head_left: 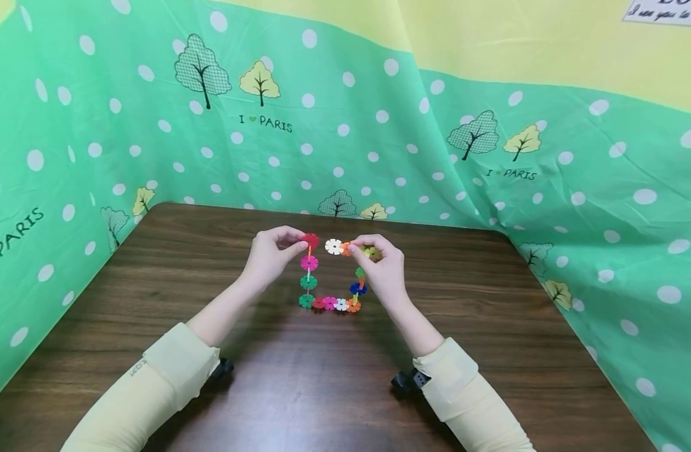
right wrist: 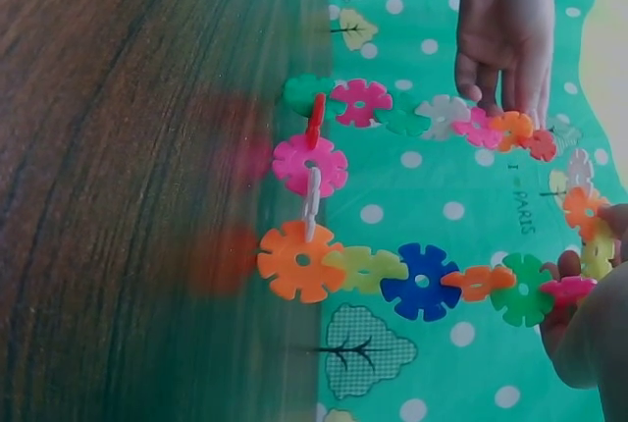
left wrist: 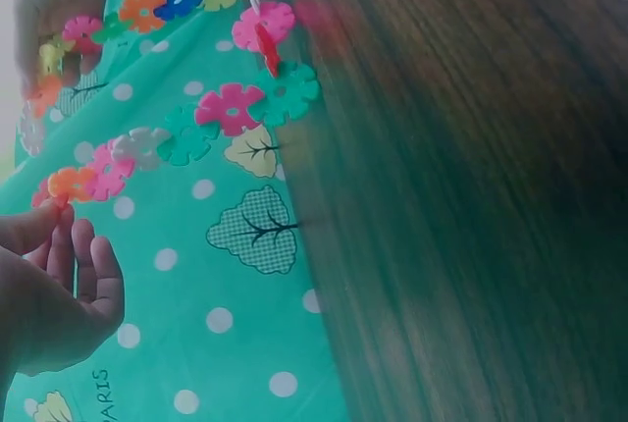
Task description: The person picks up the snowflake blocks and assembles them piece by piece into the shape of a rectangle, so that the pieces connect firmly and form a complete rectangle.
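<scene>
A chain of colourful snowflake-shaped plastic discs point(head_left: 330, 304), slotted together, hangs upright between the two hands in a nearly square loop. At its upper left, my left hand point(head_left: 270, 254) pinches the red disc point(head_left: 310, 241) between thumb and fingers. My right hand point(head_left: 383, 267) grips the upper right corner, by an orange disc and a yellow one. From there a white disc point(head_left: 333, 247) sticks out toward the red one, and a gap parts the two ends. The right wrist view shows the right side, with a blue disc point(right wrist: 422, 281) and a large orange disc point(right wrist: 301, 261) at the lower corner.
A dark brown wooden table point(head_left: 322, 389) lies under both arms. Behind it and along its sides hangs a green curtain point(head_left: 345, 144) with white dots and printed trees. Small black devices point(head_left: 404, 383) are strapped under the pale sleeve cuffs.
</scene>
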The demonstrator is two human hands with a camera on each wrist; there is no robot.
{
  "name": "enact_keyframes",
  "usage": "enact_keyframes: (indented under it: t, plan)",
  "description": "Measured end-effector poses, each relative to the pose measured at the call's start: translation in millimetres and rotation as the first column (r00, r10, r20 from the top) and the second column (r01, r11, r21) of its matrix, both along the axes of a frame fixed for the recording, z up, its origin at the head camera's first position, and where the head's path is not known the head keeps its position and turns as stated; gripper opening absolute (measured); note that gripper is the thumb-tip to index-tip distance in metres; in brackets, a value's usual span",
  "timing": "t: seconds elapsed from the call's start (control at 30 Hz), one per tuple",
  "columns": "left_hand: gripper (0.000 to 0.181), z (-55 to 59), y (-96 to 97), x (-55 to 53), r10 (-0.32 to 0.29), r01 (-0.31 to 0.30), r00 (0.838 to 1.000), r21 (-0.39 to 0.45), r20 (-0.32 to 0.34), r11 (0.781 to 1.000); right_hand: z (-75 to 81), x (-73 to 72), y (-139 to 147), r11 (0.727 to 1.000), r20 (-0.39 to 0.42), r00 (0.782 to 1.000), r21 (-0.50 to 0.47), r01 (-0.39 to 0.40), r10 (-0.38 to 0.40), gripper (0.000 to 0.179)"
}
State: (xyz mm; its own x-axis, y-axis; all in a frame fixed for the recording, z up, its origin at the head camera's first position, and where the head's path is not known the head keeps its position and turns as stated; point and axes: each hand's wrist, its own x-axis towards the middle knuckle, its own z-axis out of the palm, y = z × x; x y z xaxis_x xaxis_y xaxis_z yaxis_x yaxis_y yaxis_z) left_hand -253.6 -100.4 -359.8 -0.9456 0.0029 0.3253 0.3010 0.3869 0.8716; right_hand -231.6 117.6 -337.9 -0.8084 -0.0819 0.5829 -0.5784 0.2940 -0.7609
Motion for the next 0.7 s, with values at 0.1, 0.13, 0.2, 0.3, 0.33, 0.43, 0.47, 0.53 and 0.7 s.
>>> enact_keyframes:
  t: [0.1,0.13,0.2,0.3,0.33,0.43,0.47,0.53,0.7]
  plan:
    - [0.016,-0.1,0.1,2.6,-0.001,0.001,1.000,-0.013,-0.021,1.000,0.3,0.0,-1.1,1.000,-0.007,1.000,0.015,0.004,-0.004,0.010]
    - [0.016,0.2,0.2,3.7,-0.003,0.002,1.000,-0.013,-0.023,1.000,0.4,-0.1,-1.5,1.000,-0.007,1.000,0.021,0.005,-0.005,0.010]
    - [0.015,1.1,0.5,6.2,-0.009,0.008,1.000,-0.012,-0.024,1.000,0.8,-0.1,-2.5,0.999,-0.004,1.000,0.031,0.005,-0.005,0.011]
    - [0.014,2.9,1.4,9.5,-0.017,0.017,1.000,-0.006,-0.019,1.000,1.6,0.0,-3.7,0.999,0.001,1.000,0.046,0.005,-0.005,0.011]
    - [0.014,3.2,1.6,10.1,-0.022,0.022,1.000,-0.003,-0.020,1.000,2.0,0.3,-4.1,0.999,0.002,1.000,0.051,0.005,-0.005,0.011]
    - [0.013,3.7,2.3,11.6,-0.031,0.031,0.999,-0.002,-0.026,1.000,2.9,0.6,-5.3,0.998,0.005,1.000,0.063,0.008,-0.008,0.011]
    - [0.013,3.6,2.4,11.9,-0.033,0.033,0.999,-0.004,-0.030,0.999,3.2,0.8,-5.7,0.998,0.007,1.000,0.069,0.008,-0.008,0.011]
    - [0.013,3.6,3.2,12.5,-0.032,0.032,0.999,-0.012,-0.035,0.999,3.8,0.9,-5.9,0.997,0.014,1.000,0.082,0.005,-0.006,0.011]
    - [0.013,4.1,4.9,14.3,-0.029,0.028,0.999,-0.031,-0.042,0.999,6.8,2.2,-5.0,0.992,0.021,0.999,0.123,-0.028,0.026,0.014]
